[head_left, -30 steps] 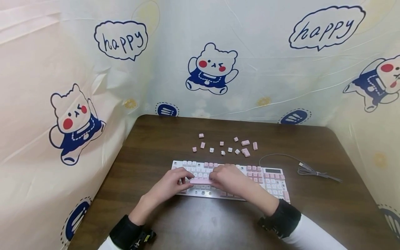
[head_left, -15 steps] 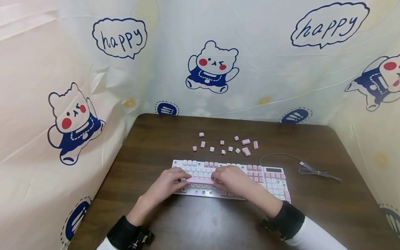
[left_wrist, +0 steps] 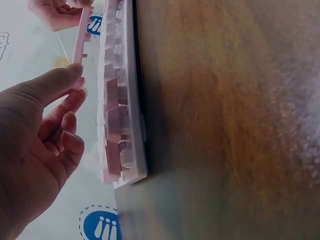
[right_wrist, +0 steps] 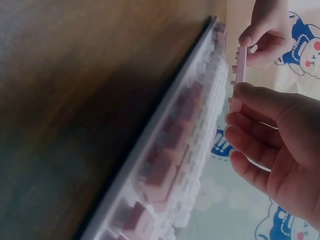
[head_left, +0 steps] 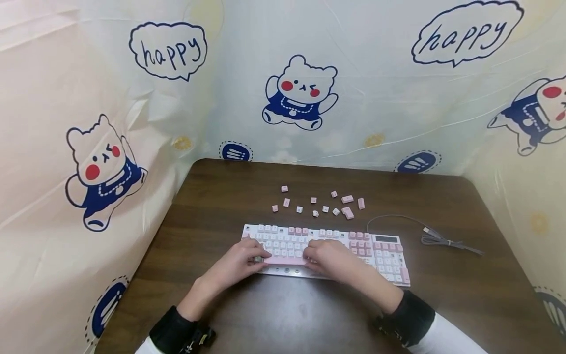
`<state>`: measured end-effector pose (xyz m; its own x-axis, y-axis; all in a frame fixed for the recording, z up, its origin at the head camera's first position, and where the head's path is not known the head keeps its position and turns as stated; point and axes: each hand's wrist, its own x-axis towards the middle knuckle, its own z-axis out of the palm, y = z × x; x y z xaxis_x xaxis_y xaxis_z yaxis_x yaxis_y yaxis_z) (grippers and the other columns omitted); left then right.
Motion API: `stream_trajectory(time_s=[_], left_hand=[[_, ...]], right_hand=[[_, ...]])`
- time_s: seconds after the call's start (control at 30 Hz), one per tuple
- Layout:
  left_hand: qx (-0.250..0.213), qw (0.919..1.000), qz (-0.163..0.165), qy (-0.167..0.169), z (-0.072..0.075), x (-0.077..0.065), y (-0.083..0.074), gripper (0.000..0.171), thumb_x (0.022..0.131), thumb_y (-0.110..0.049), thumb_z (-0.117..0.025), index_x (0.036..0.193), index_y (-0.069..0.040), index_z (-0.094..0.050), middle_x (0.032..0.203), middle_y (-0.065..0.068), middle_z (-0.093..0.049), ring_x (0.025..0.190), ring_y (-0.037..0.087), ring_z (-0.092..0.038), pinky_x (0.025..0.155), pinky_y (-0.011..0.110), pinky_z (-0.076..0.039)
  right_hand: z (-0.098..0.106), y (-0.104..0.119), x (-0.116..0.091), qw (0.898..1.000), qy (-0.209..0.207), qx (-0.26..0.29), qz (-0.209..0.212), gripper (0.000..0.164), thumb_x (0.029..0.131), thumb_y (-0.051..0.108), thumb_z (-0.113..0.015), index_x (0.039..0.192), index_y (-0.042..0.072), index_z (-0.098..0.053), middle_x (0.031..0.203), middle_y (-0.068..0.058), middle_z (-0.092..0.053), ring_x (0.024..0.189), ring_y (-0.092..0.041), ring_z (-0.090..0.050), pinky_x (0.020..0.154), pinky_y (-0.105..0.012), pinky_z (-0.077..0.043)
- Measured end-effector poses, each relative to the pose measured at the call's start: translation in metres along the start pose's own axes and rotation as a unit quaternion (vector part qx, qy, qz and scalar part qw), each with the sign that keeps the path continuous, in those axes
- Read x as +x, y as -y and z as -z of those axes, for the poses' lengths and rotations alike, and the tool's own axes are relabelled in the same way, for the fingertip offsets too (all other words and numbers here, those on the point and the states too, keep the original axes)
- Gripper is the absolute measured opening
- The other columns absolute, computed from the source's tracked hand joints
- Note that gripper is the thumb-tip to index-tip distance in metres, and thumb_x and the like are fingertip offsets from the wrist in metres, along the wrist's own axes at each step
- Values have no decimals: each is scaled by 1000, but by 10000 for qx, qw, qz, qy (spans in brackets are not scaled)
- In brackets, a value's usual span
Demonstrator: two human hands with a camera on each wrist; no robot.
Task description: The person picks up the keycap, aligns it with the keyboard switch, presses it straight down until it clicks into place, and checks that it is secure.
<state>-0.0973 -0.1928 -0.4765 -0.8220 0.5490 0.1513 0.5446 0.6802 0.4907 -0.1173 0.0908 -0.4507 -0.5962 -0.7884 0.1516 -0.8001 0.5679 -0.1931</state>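
A long pink spacebar keycap [head_left: 286,260] is held level just above the front rows of a white and pink keyboard [head_left: 389,268]. My left hand [head_left: 240,259] pinches its left end between thumb and fingertips. At the other end, my right hand [head_left: 333,259] grips it the same way. In the left wrist view the keycap [left_wrist: 79,45] is seen edge-on, its underside stems facing the keyboard and apart from it. Below it, the keyboard's bottom row has bare switch spots [head_left: 287,271]. Part of the keyboard's middle is hidden by my right hand.
Several loose pink and white keycaps [head_left: 348,213] lie scattered on the brown table [head_left: 221,196] behind the keyboard. A grey bundled USB cable [head_left: 442,241] lies to the right. A printed curtain [head_left: 376,88] surrounds the table's back and sides.
Both hands have brought the spacebar keycap slightly nearer the keyboard's front edge, over the bottom row. The right hand has shifted a little right. The loose keycaps have stayed put.
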Motion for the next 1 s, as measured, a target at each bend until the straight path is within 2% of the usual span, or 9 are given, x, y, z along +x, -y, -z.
stream_trajectory(time_s=[0.23, 0.47, 0.7, 1.0], left_hand=[[352, 9992, 2, 177, -6, -3, -1, 11, 84, -26, -74, 94, -22, -71, 85, -10, -61, 79, 7, -49, 69, 23, -48], [760, 9967, -283, 68, -11, -2, -3, 10, 82, -29, -76, 90, -23, -71, 82, -10, -59, 79, 6, -44, 63, 23, -45], [799, 9965, -227, 33, -14, -5, 2, 9, 83, -28, -75, 89, -23, -72, 84, -10, -58, 78, 5, -45, 64, 23, -47], [951, 9946, -402, -87, -14, -6, 0, 7, 83, -24, -75, 89, -22, -72, 82, -10, -56, 77, 5, -44, 63, 22, -47]], right_hand=[[-10, 5, -3, 10000, -4, -41, 30, 8, 88, 25, -68, 86, 17, -69, 77, 6, -64, 69, -9, -58, 67, -31, -52], [-16, 7, -8, 9999, 26, -128, 17, 12, 87, 28, -69, 84, 17, -66, 75, 6, -61, 67, -9, -56, 66, -33, -51], [-22, 8, -7, 9998, 25, -184, -35, 13, 88, 30, -68, 86, 17, -65, 77, 6, -60, 68, -11, -55, 65, -32, -50], [-24, 11, -6, 9994, -179, -289, -90, 13, 90, 27, -66, 83, 17, -62, 74, 5, -60, 66, -12, -56, 62, -33, -50]])
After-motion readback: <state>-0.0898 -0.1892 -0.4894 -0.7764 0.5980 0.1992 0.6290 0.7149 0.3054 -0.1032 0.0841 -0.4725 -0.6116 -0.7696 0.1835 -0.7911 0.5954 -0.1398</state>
